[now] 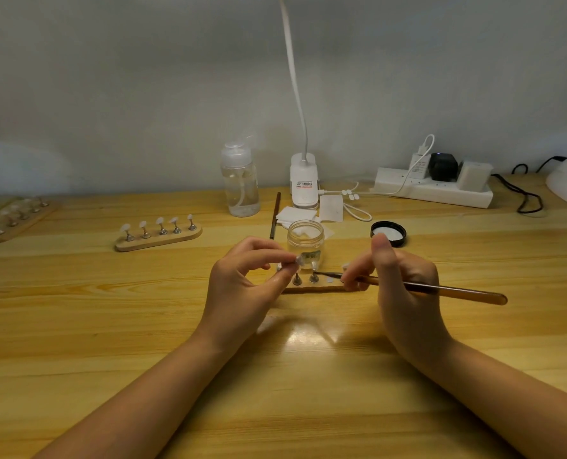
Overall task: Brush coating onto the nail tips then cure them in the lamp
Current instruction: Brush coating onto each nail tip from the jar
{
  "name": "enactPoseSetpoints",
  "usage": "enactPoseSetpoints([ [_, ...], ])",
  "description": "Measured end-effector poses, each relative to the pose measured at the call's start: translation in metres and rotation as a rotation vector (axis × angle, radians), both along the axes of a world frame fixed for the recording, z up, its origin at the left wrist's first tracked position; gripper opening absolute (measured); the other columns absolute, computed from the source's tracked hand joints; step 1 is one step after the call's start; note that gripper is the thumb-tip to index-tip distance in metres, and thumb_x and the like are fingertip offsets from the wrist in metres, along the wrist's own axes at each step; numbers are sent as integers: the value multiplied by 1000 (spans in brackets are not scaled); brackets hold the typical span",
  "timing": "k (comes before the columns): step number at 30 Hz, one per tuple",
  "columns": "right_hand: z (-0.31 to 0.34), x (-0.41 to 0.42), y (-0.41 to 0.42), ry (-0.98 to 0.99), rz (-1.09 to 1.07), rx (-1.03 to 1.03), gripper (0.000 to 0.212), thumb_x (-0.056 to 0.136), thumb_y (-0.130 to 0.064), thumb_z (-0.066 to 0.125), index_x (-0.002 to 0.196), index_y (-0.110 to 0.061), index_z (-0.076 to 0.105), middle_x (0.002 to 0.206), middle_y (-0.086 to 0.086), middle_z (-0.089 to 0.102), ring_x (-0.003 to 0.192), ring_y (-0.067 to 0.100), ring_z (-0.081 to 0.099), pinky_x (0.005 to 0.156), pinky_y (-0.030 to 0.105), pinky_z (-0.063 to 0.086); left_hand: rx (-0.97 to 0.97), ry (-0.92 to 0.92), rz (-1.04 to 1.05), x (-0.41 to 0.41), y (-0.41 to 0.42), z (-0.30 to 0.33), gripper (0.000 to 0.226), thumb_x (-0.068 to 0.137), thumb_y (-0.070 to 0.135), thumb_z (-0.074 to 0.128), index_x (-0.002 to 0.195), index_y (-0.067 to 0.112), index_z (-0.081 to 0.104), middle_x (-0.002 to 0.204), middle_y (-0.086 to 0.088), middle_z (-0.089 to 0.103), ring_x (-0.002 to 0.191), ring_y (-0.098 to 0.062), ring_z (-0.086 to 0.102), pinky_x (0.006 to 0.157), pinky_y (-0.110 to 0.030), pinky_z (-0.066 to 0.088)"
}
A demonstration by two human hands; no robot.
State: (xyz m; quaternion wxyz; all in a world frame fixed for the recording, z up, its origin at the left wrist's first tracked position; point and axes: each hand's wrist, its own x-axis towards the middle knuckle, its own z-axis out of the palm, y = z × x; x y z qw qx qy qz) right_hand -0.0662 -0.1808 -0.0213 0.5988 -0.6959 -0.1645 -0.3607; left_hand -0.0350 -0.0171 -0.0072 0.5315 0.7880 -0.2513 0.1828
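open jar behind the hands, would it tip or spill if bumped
The jar looks squat and wide, so it probably slides rather than tips. Its lid lies off beside it, so a hard knock could slop the clear liquid. It seems small and light.

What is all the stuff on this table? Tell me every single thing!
Table: one, yellow wood.
Nail tip stands: three, wooden; near one between hands, second behind left, third far left.
Jar: one, clear, open, centre.
Lid: one, black, right of jar.
Pump bottle: one, clear, back.
Desk lamp: one, white, back.
Power strip: one, white, back right.
Wipes: several, white, behind jar.
Brush: one, amber, in right hand.
Left hand: pinches nail tip.
Right hand: grips brush.
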Motion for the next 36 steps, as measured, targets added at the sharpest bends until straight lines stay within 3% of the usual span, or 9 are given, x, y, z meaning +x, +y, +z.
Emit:
enactPoseSetpoints([
  [5, 2, 0, -1, -35, -52, -78, 41, 92, -39, 36, 67, -16, 59, 64, -1, 61, 63, 7, 58, 58, 15, 45, -5, -22, 3, -1, 2, 0, 18, 73, 6, 71, 81, 22, 68, 90, 12, 64, 88, 3, 58, 77, -7, 43],
  [9, 3, 2, 1, -117, -73, -191, 49, 94, -40, 31, 71, -7, 60, 67, 0, 58, 67, 7, 57, 61, 22, 48, 2, -14, -10, -1, 3, -1, 16, 74, 5, 71, 84, 17, 70, 84, 9, 68, 83, -2, 61, 79, -22, 50],
  [12, 3, 3, 3, -155, -79, -258, 48, 95, -37, 31, 73, -6, 62, 70, -2, 57, 68, 4, 56, 62, 18, 47, 13, -13, 0, 0, 2, 0, 16, 73, 5, 71, 86, 16, 71, 84, 7, 67, 81, -4, 61, 76, -26, 51],
  [18, 2, 3, 5, -180, -65, -328, 48, 95, -32, 35, 71, -3, 65, 69, 0, 60, 66, 7, 58, 61, 20, 47, 6, -8, 17, -1, 2, 0, 20, 72, 5, 71, 85, 20, 69, 81, 13, 64, 79, 1, 57, 71, -12, 46],
  [25, 1, -1, 3, -137, 10, -212, 49, 95, -37, 32, 66, -10, 60, 62, -4, 57, 61, -1, 55, 58, 13, 43, 4, 8, 14, -2, 2, 1, 21, 73, 5, 71, 84, 22, 68, 81, 12, 64, 79, -2, 56, 70, -14, 46],
  [30, 2, 4, 6, -157, -101, -303, 49, 94, -35, 33, 74, -4, 65, 71, -3, 57, 67, 3, 55, 61, 15, 45, 19, 7, 12, -2, 2, 0, 19, 73, 5, 71, 85, 21, 69, 81, 11, 65, 79, -2, 56, 69, -16, 46],
  [36, 1, 2, 4, -145, -40, -263, 50, 94, -35, 34, 67, -6, 63, 67, -7, 57, 65, -1, 55, 62, 14, 43, 10, 3, 11, -2, 1, 1, 21, 72, 4, 72, 83, 22, 69, 78, 14, 63, 76, 3, 54, 66, -12, 43],
])
